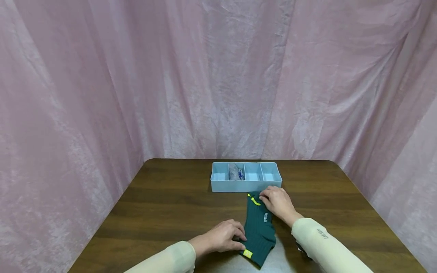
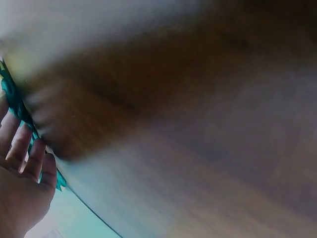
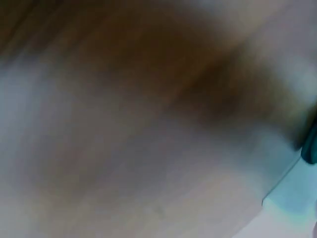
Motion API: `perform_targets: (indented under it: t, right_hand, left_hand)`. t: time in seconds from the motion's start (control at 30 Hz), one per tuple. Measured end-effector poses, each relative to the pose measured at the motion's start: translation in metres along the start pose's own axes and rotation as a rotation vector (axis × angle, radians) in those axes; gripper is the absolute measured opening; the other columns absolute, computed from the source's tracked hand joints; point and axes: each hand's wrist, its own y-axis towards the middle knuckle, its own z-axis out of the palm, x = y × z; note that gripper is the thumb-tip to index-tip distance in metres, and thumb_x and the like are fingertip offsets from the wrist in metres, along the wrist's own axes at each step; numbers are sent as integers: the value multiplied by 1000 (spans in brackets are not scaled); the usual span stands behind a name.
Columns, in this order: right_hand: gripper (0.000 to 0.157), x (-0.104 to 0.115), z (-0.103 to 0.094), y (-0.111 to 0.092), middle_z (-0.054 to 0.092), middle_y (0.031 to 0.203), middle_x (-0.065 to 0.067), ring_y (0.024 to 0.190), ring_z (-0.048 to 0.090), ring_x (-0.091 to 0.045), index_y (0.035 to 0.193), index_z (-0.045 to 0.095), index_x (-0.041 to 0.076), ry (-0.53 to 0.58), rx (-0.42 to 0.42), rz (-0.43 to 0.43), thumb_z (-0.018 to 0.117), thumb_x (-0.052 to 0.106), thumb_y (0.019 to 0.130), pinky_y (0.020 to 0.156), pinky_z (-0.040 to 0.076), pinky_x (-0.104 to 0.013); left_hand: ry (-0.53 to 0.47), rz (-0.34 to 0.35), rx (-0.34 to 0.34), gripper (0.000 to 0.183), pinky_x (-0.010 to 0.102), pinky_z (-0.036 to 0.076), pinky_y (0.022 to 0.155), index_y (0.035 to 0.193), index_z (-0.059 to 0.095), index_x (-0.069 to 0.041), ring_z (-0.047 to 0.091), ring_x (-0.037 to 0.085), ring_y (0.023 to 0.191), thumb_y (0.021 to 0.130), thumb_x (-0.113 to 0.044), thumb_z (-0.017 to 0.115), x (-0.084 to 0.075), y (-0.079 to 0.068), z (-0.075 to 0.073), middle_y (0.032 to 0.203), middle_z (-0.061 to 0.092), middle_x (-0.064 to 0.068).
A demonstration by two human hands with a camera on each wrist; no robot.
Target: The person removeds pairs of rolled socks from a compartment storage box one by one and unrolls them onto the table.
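A dark green ribbed sock (image 1: 258, 229) lies flat on the table, with yellow trim, a yellow tag at its near end and white "COTTON" lettering. My left hand (image 1: 224, 236) rests at the sock's lower left edge, thumb close by the yellow tag. In the left wrist view the fingers (image 2: 35, 158) lie extended against the green fabric (image 2: 15, 96). My right hand (image 1: 277, 201) touches the far end of the sock, fingers bent over its right edge; whether they pinch it I cannot tell. In the right wrist view only a bit of the sock (image 3: 310, 146) shows.
Just beyond the sock stands a light blue divided box (image 1: 246, 186); one compartment holds a grey bundle (image 1: 234, 172) with a blue mark. The wooden table (image 1: 170, 204) ends at a pink curtain (image 1: 225, 94). A dark object (image 1: 302, 250) shows beneath the right sleeve.
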Motion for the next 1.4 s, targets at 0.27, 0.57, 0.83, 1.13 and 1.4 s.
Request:
perform_targets:
  t: [0.27,0.57,0.83,1.13,1.4]
  right_hand:
    - [25,-8,-8,-8,66,117,-15,109,61,-34,114,72,2,-24,264,-209,70,10,90,93,48,-50]
    - [33,-2,-9,-7,59,121,-15,105,58,-33,124,68,9,-64,354,-186,66,8,92,85,50,-52]
    - [34,-3,-12,-9,59,126,-15,112,55,-35,128,66,8,27,419,-75,64,11,94,90,46,-57]
    - [40,-8,-12,-18,63,126,-12,117,58,-31,124,66,5,9,230,-130,76,19,87,98,44,-52]
    - [47,-2,-12,-4,57,137,-18,126,53,-36,137,56,-2,1,417,-158,63,22,97,103,41,-52]
  left_hand:
    - [7,-5,-2,20,13,41,85,103,79,-19,54,1,97,90,-33,74,-1,0,0,105,65,-11]
    - [9,-47,17,19,19,44,85,101,79,-21,54,0,97,92,-36,70,-3,2,-1,103,64,-14]
    - [79,-91,-15,19,22,44,77,90,79,-25,53,-2,88,89,-43,73,-8,6,1,90,61,-19]
    - [71,-79,9,19,23,46,82,94,79,-23,56,0,93,88,-40,75,-4,1,-1,96,63,-17]
    - [91,-83,3,21,24,46,79,93,79,-24,55,0,91,88,-44,74,-3,2,-2,94,63,-18]
